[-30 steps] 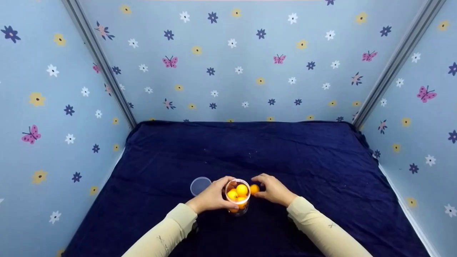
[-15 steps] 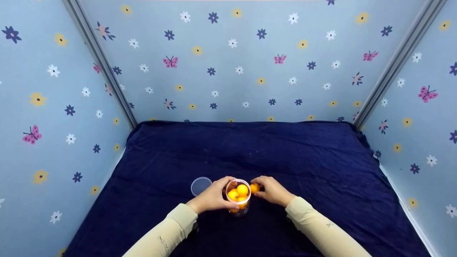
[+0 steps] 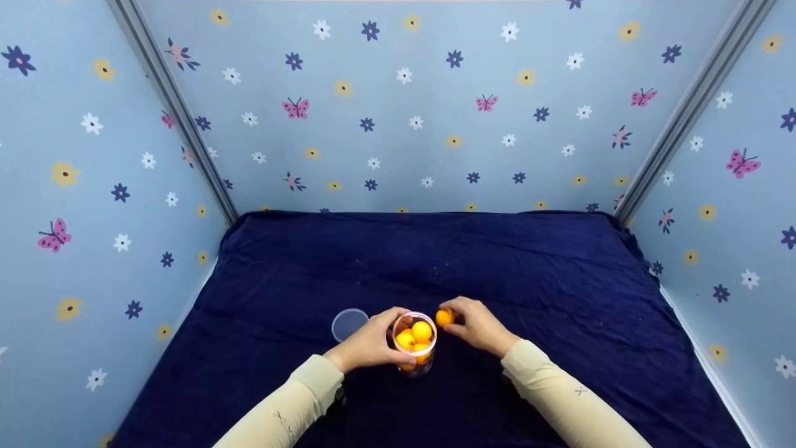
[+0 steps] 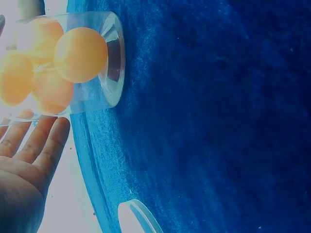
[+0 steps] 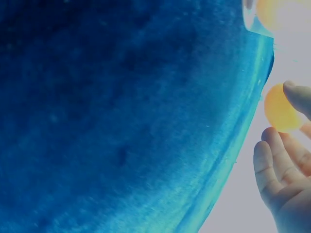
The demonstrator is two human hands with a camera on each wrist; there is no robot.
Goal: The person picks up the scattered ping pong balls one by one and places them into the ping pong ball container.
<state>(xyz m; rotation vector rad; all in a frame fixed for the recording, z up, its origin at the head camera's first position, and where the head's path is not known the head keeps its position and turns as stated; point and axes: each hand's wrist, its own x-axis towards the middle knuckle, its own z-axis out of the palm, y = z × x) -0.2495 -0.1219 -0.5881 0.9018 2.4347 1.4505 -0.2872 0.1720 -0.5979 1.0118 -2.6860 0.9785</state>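
My left hand (image 3: 374, 342) grips a clear plastic jar (image 3: 415, 366) around its side, near the rim. Several orange balls (image 3: 421, 331) fill the jar up toward its mouth; they look like ping-pong balls. Just right of the jar, my right hand (image 3: 477, 325) pinches one orange ball (image 3: 444, 318) between thumb and fingers. In the right wrist view that pinched ball (image 5: 281, 109) shows apart from the jar (image 5: 257, 24). The left wrist view shows the jar's clear base (image 4: 115, 58) and the left fingers (image 4: 48, 145) along its side.
A round translucent lid (image 3: 349, 325) lies on the dark blue cloth (image 3: 528, 274) left of the jar, partly behind the left hand. Flower-patterned walls (image 3: 398, 106) stand at the back and both sides, with grey metal posts (image 3: 690, 112) at the corners.
The right hand has closed its fingers on the ball beside the jar and lifted it slightly up and away from the jar. The left hand and jar have stayed in place.
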